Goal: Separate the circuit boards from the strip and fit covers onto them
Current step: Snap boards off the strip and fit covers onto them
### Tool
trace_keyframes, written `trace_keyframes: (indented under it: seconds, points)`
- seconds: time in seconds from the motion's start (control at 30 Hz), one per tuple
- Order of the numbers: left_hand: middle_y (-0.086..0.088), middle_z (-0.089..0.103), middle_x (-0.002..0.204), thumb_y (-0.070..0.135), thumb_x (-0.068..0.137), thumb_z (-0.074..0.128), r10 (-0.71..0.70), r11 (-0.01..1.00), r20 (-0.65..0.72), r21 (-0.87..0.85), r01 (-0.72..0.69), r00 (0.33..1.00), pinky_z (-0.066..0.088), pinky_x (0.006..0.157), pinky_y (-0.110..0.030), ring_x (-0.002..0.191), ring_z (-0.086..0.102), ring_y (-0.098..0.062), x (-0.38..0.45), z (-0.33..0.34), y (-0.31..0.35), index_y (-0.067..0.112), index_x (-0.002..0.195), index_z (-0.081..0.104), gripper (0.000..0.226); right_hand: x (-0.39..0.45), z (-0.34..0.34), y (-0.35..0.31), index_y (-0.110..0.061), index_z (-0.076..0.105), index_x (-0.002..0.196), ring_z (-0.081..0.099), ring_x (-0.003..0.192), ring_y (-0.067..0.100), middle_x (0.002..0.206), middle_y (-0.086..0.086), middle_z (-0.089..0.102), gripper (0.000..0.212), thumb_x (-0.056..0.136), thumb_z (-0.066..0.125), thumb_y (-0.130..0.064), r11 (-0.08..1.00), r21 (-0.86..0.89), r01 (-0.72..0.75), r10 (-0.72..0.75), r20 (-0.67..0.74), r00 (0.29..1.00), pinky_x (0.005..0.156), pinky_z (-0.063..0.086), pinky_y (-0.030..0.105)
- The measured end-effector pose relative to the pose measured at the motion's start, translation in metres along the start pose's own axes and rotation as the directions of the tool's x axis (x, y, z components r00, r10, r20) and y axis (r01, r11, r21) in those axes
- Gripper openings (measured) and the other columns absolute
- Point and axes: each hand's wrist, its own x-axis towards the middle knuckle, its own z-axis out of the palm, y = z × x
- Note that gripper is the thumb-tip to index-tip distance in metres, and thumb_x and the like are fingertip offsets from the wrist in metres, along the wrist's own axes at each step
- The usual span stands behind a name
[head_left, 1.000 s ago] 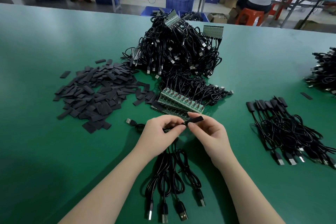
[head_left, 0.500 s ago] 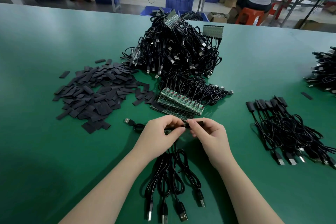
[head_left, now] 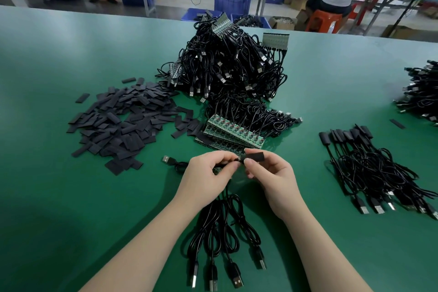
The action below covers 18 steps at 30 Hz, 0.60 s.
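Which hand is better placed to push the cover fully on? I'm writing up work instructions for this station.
Right, most likely. The right hand already pinches the black cover between thumb and fingertips, its open end toward the left hand, which holds the board end steady. So the right can slide it leftward without changing its grip.

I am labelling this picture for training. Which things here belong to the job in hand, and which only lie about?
Job:
left hand
right hand
black cover
board strips
loose covers
cable heap
finished cables

Lying about:
blue crates
orange stool
cardboard boxes
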Motion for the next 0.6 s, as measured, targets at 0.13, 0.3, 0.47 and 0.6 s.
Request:
trace_keyframes:
  seconds: [0.13, 0.3, 0.47, 0.6]
  points:
    - [0.016, 0.070, 0.079, 0.022, 0.084, 0.076, -0.088, 0.992, 0.048, -0.084, 0.092, 0.995, 0.051, 0.074, -0.017, 0.077, 0.066, -0.005, 0.002, -0.004, -0.003, 0.044, 0.080, 0.069, 0.023, 0.000, 0.001, -0.001, -0.028, 0.080, 0.087, 0.064, 0.069, 0.005, 0.076, -0.003, 0.073, 0.019, 0.071, 0.080, -0.019, 1.000, -0.021, 0.005, -0.005, 0.024, 1.000, 0.067, 0.052, 0.017]
    - [0.005, 0.074, 0.081, 0.019, 0.086, 0.073, -0.143, 0.974, 0.159, -0.153, 0.168, 0.977, 0.055, 0.076, -0.024, 0.080, 0.069, -0.016, 0.004, -0.011, 0.000, 0.030, 0.087, 0.074, 0.012, -0.003, 0.000, -0.006, -0.030, 0.079, 0.092, 0.066, 0.071, 0.005, 0.082, -0.003, 0.075, 0.025, 0.072, 0.080, -0.017, 0.998, -0.053, 0.037, -0.032, 0.095, 0.995, 0.069, 0.052, 0.017]
    - [0.015, 0.074, 0.080, 0.016, 0.086, 0.073, -0.129, 0.978, 0.133, -0.148, 0.149, 0.983, 0.052, 0.073, -0.015, 0.077, 0.068, -0.003, 0.004, -0.013, 0.003, 0.039, 0.084, 0.073, 0.023, -0.003, 0.001, -0.009, -0.032, 0.080, 0.084, 0.070, 0.070, 0.005, 0.079, -0.002, 0.077, 0.023, 0.064, 0.080, -0.020, 0.996, -0.081, 0.038, -0.033, 0.062, 0.998, 0.068, 0.053, 0.016]
    - [0.017, 0.074, 0.082, 0.014, 0.086, 0.073, -0.123, 0.972, 0.147, -0.180, 0.149, 0.981, 0.050, 0.073, -0.011, 0.081, 0.069, 0.001, 0.003, -0.013, 0.004, 0.036, 0.088, 0.074, 0.022, -0.003, 0.002, -0.008, -0.034, 0.080, 0.080, 0.067, 0.070, 0.006, 0.077, 0.000, 0.077, 0.020, 0.061, 0.081, -0.025, 0.991, -0.124, 0.044, -0.042, 0.015, 0.999, 0.069, 0.054, 0.018]
